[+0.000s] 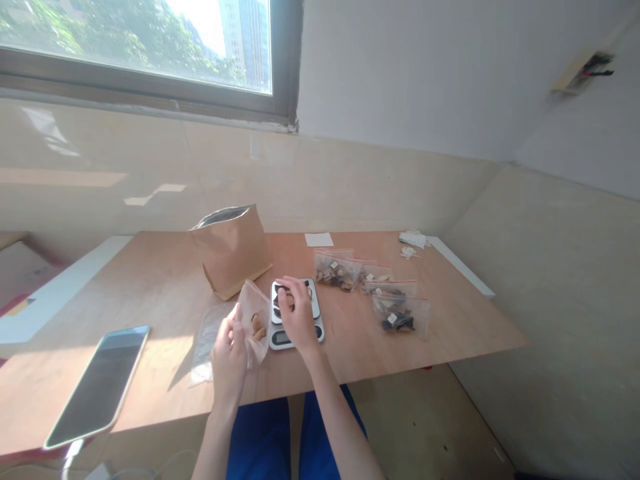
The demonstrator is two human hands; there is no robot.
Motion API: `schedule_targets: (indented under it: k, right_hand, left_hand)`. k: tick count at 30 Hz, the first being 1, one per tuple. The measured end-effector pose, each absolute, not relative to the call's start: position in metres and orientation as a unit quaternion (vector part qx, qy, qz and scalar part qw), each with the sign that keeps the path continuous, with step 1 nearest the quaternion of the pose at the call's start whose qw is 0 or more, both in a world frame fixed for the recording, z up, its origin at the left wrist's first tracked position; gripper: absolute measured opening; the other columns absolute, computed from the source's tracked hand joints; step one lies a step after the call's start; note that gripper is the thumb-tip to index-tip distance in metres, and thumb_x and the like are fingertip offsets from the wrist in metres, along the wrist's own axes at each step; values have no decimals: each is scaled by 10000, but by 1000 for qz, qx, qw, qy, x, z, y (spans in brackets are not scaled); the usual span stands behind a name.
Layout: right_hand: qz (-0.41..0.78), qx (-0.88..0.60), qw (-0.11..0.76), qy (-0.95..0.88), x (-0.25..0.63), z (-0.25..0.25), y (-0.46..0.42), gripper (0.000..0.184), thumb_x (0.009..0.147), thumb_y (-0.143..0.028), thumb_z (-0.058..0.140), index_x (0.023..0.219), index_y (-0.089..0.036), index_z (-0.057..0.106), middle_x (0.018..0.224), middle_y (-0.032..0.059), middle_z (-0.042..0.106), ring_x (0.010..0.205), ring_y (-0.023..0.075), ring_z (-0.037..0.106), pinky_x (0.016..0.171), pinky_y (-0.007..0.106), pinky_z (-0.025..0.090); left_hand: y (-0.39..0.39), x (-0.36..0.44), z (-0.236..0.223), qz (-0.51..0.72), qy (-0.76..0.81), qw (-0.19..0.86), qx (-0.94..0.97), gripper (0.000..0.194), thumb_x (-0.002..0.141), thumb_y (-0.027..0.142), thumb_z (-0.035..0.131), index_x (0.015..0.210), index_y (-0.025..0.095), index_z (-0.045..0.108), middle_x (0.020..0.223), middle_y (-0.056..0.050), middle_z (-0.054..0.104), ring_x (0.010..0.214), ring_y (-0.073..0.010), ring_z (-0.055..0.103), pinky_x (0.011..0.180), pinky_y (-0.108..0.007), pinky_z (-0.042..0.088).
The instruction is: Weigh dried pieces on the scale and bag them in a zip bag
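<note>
At the brown wooden desk (350, 347), pinching a clear plastic bag (254, 317) with left hand (230, 350). Curling right hand (299, 317) over dark dried pieces (277, 301) on white scale (316, 313) — cannot tell if gripping.

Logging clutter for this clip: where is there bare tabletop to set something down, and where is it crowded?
Bare: between phone and paper bag; between scale and filled bags; between those bags and the white strip at right. Crowded: around the scale, where left hand, right hand, open bag and paper bag bunch up.
</note>
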State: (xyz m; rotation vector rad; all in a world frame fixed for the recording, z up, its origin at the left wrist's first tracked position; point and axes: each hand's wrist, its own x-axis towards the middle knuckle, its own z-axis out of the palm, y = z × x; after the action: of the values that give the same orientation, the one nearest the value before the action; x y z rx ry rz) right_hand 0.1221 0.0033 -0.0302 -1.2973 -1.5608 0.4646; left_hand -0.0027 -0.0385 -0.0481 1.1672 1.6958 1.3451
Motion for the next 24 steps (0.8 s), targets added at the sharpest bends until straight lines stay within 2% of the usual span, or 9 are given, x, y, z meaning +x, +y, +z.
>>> schedule_targets:
  k: [2,5,8,11,14,19,22,24]
  right_hand:
    - [145,-570,447,-675,131,-45,13,314,887,-301,486,1173,-217,585,1286,110,516,1241,232,436,1050,423,326]
    - [103,-570,314,-752,138,-67,29,518,799,-410,616,1283,-260,513,1386,118,430,1321,317,321,1046,526,280]
    - [72,-538,242,-804,139,-81,41,511,781,-426,635,1253,-252,547,1320,123,493,1256,302,396,1024,489,314]
    - [43,-525,228,-819,139,-86,48,356,823,-392,591,1149,-254,623,1182,105,571,1105,258,496,959,423,380]
    - [12,-525,208,-825,140,-84,53,267,871,-341,521,1092,-265,649,1065,92,602,991,246,528,854,385,427]
    - [-15,-528,190,-828,139,-80,59,219,892,-260,475,983,-250,673,977,92,633,935,233,555,802,342,433]
    - [-4,-538,195,-820,139,-79,60,217,895,-238,467,942,-243,679,961,92,647,915,219,581,774,316,441]
    - [17,-555,229,-799,140,-77,60,213,890,-232,472,919,-238,682,940,86,655,900,210,597,760,303,446]
  left_hand:
    - [-38,-7,-51,536,645,340,426,452,838,495,397,1116,192,585,1039,-60,654,991,-217,603,838,-336,502]
    - [-38,-9,-52,559,638,343,403,459,840,508,398,1101,180,586,1069,-78,648,1043,-227,592,865,-337,499]
    - [-39,-7,-50,566,630,365,387,449,838,504,419,1123,197,579,1144,-77,627,1082,-230,584,892,-335,492]
    - [-40,-6,-49,564,624,384,380,467,839,512,427,1168,210,562,1202,-74,601,1092,-225,580,909,-329,483]
    - [-40,-7,-51,561,625,384,384,493,850,522,404,1206,213,546,1235,-75,577,1088,-215,580,925,-328,472]
    - [-41,-8,-52,535,643,380,395,541,845,560,390,1233,213,540,1160,-71,610,981,-218,623,846,-340,507]
    - [-42,-8,-51,531,646,375,401,572,841,580,378,1246,209,536,1179,-85,607,1004,-233,616,821,-340,511]
    - [-42,-9,-52,532,645,373,402,576,841,579,373,1256,211,532,1199,-94,599,1028,-237,608,826,-340,503]
